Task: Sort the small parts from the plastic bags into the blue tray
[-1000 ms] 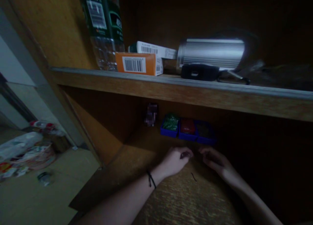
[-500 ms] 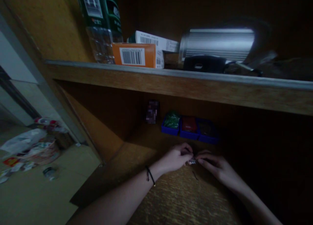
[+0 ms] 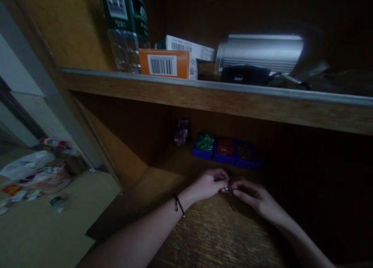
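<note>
Two bare hands over the lower shelf [image 3: 210, 237], both well in from its front edge. The left hand [image 3: 214, 184] has thumb and fingers curled in, pinching one small shiny piece [image 3: 226, 188]; too tiny and dim to say what it is. The right hand [image 3: 253, 196] comes in from the other side with its fingertips right up at that same piece, but I can't tell if they're pinching it or just touching. One dark bracelet [image 3: 178, 205] on the left wrist.

Just below the fingers there's one thin dark strand [image 3: 231, 205] lying on the board. Past the hands, near the back edge, three blue trays sit in a row: the left tray [image 3: 201, 155] has green stuff [image 3: 205, 141] in clear wrap, the middle tray [image 3: 223, 159] one red packet [image 3: 225, 146], the right tray [image 3: 247, 165] something dark I can't make out. One pixelated object [image 3: 182, 132] is by the back left corner.

Upper shelf, left to right along the front edge: one bottle [image 3: 126, 30], one orange box [image 3: 164, 63] with one white box [image 3: 189, 48] behind, one silver cylinder [image 3: 259, 52] on its side, one black case [image 3: 244, 74] before it.
</note>
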A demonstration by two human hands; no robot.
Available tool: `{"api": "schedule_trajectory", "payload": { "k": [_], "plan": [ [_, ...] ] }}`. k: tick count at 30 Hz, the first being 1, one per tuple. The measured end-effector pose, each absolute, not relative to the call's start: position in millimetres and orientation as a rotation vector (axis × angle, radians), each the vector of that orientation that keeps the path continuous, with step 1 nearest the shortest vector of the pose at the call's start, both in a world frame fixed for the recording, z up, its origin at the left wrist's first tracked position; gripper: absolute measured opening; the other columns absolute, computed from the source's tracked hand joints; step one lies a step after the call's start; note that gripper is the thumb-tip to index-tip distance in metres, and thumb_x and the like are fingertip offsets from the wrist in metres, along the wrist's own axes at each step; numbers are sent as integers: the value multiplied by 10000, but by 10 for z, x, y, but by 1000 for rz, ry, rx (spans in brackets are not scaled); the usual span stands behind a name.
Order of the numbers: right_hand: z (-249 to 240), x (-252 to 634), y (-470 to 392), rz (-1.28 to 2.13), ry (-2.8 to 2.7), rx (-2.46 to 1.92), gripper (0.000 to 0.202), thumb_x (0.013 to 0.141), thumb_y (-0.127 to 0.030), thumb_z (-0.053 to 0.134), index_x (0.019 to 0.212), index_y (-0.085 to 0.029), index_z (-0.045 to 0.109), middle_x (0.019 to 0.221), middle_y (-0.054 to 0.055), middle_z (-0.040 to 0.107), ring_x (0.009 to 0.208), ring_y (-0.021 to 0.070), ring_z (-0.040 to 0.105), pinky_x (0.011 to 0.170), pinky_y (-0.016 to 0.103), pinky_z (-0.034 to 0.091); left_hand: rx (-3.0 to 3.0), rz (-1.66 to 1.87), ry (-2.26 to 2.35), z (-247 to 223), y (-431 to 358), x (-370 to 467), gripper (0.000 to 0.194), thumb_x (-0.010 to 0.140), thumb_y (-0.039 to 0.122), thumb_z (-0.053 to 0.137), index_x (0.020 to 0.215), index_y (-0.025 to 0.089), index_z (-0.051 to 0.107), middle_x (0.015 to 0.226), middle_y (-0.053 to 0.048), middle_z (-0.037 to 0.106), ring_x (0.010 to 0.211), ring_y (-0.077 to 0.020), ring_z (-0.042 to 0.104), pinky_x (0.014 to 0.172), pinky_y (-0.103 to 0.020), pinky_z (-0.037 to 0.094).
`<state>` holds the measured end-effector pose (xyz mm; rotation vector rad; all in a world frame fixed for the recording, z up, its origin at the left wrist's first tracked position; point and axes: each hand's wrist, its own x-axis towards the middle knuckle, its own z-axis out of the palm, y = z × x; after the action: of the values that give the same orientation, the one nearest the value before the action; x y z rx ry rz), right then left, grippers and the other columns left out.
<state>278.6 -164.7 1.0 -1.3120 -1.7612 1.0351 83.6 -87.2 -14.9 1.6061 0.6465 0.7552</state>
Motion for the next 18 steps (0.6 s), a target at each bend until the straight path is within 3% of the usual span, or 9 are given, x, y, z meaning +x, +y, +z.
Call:
{"api": "schedule_trajectory", "payload": {
  "k": [7,10,13,15,18],
  "plan": [
    [-22,2926,-1610,833,-1535,-1511,403,868,-588,608,826,-211,743,866,47,744,867,249,667,774,322,485,1536,794,775,-152,-854,840,72,811,149,600,873,177,575,685,41,597,571,-92,549,559,-211,393],
    [-70,3043,-1532,597,-1319,-1563,414,847,-581,631,1056,-240,737,1083,56,745,1044,277,658,897,358,486,1528,781,844,-129,-849,833,95,809,113,547,860,192,539,626,51,571,564,-99,544,550,-207,385],
    [-123,3138,-1458,489,-1247,-1622,554,866,-553,615,1358,-299,583,1262,58,682,1176,280,616,1006,416,453,1504,759,893,-99,-856,834,116,816,82,509,847,191,531,609,53,556,547,-92,526,531,-198,377],
    [-150,3164,-1439,436,-1307,-1655,529,873,-540,605,1337,-287,594,1240,71,672,1150,279,623,1014,439,449,1486,777,903,-95,-858,840,142,811,55,501,847,189,532,620,56,551,550,-86,532,524,-189,374],
    [-149,3114,-1471,426,-1484,-1589,374,888,-520,599,1137,-256,691,1235,81,649,1153,273,608,1037,433,432,1515,829,839,-120,-852,847,198,768,8,530,858,184,542,695,47,583,613,-86,582,564,-188,413]
  ]
}}
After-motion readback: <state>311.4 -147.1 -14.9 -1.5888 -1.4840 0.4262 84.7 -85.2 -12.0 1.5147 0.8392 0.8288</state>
